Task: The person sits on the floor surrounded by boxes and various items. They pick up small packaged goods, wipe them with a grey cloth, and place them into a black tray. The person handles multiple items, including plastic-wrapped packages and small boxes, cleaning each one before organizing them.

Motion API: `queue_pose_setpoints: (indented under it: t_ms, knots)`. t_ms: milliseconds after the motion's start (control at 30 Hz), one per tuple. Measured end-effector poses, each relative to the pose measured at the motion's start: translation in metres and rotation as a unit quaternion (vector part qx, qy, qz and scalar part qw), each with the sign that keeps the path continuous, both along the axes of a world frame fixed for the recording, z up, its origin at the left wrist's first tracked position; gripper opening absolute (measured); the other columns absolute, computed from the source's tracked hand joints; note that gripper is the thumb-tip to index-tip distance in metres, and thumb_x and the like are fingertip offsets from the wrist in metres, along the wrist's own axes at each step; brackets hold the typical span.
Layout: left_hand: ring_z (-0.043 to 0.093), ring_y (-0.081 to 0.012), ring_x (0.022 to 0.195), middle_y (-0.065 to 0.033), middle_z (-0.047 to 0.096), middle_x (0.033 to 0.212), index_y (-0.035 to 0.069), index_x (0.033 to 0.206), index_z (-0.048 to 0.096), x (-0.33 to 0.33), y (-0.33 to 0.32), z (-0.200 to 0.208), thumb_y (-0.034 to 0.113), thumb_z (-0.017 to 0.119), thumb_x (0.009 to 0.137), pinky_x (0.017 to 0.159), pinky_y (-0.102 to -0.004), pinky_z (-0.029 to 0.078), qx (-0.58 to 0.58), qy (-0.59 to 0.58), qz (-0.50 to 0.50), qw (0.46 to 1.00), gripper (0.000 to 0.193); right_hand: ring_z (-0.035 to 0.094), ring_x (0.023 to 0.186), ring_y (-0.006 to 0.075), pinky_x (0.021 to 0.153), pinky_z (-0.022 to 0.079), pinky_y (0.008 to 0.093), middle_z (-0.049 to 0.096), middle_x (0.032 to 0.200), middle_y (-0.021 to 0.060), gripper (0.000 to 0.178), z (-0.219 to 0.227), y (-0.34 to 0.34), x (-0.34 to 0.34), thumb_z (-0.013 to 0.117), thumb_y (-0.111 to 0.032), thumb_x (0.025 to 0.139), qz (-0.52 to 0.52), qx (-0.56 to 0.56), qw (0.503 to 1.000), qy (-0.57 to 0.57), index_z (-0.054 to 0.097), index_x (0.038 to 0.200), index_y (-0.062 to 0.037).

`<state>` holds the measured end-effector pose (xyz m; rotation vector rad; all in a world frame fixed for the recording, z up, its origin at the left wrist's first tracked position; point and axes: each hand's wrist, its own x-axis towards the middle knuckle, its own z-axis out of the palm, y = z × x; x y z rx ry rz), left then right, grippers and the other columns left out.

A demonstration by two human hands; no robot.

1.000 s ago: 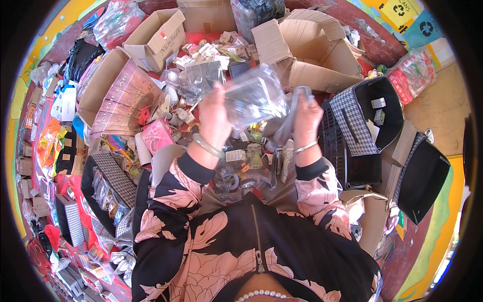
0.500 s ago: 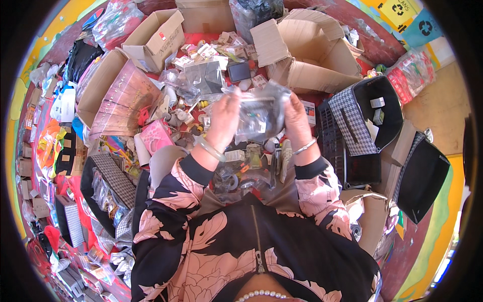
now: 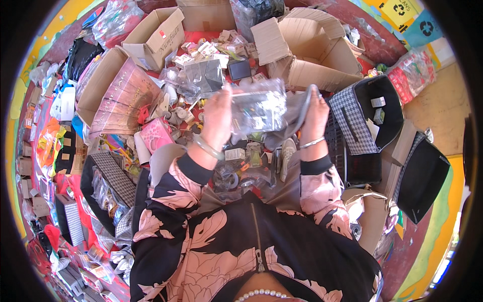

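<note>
My left hand (image 3: pixel 219 117) grips a clear plastic packet (image 3: pixel 259 108) by its left side; small dark and coloured parts show faintly through the glare. On the other side, my right hand (image 3: pixel 316 113) pinches a dark grey, flexible piece (image 3: pixel 301 113) that bends down beside the packet. Whether that piece is joined to the packet, I cannot tell. Both hands are raised over a heap of small goods. Under them lie a small white box (image 3: pixel 234 154), clear plastic bags with round items (image 3: pixel 246 181) and a pale shoe (image 3: pixel 288 157).
Cardboard boxes stand far left (image 3: pixel 155 40) and far right (image 3: pixel 314 48). At right is a black-lined houndstooth bin (image 3: pixel 370 113) beside a dark crate (image 3: pixel 363 168). A pleated pink fan-like sheet (image 3: pixel 123 103) leans at left, near another houndstooth bin (image 3: pixel 108 186).
My hands have moved apart, the right one going rightward with the grey piece. The clear packet now shows separately on the left, in my left hand.
</note>
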<state>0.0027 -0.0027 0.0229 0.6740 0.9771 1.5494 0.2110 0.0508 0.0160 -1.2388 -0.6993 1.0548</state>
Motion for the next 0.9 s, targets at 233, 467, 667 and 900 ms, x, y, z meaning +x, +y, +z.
queue_pose_setpoints:
  t_ms: [233, 467, 667, 900]
  knots:
    - [0.059, -0.0145, 0.070, -0.0100, 0.062, 0.081, -0.005, 0.087, 0.060, -0.010, 0.005, 0.004, 0.029, 0.044, 0.093, 0.063, -0.0276, 0.049, -0.009, -0.072, 0.032, 0.997, 0.038, 0.058, 0.088, 0.0189, 0.078, 0.048, 0.0306, 0.059, 0.104, 0.0093, 0.059, -0.018, -0.016, 0.001, 0.059, -0.048, 0.079, 0.280, 0.060, 0.948, 0.138, 0.052, 0.113, -0.0013]
    - [0.059, -0.0176, 0.075, -0.0124, 0.061, 0.088, -0.007, 0.093, 0.058, 0.007, 0.003, -0.001, 0.028, 0.043, 0.093, 0.068, -0.0294, 0.050, -0.026, -0.097, 0.006, 0.995, 0.038, 0.053, 0.072, 0.0051, 0.067, 0.043, 0.0188, 0.062, 0.081, -0.0015, 0.016, -0.022, -0.022, -0.037, 0.063, -0.014, 0.082, 0.212, 0.065, 0.975, -0.009, 0.063, 0.092, -0.0021]
    - [0.060, -0.0172, 0.077, -0.0122, 0.061, 0.091, -0.007, 0.096, 0.058, 0.003, 0.006, -0.009, 0.031, 0.046, 0.092, 0.070, -0.0297, 0.049, -0.009, -0.101, -0.016, 0.995, 0.040, 0.050, 0.069, 0.0028, 0.064, 0.041, 0.0175, 0.061, 0.078, -0.0039, 0.013, -0.028, -0.018, -0.037, 0.060, -0.015, 0.084, 0.140, 0.147, 0.974, -0.097, 0.065, 0.088, -0.0027]
    - [0.059, -0.0147, 0.086, -0.0053, 0.059, 0.100, 0.000, 0.110, 0.052, 0.003, 0.004, -0.007, 0.022, 0.055, 0.087, 0.077, -0.0300, 0.049, -0.026, -0.161, -0.185, 0.969, 0.032, 0.049, 0.066, 0.0029, 0.060, 0.040, 0.0175, 0.059, 0.076, -0.0049, 0.014, -0.028, -0.015, -0.027, 0.053, -0.016, 0.089, 0.119, 0.100, 0.986, 0.066, 0.063, 0.088, -0.0052]
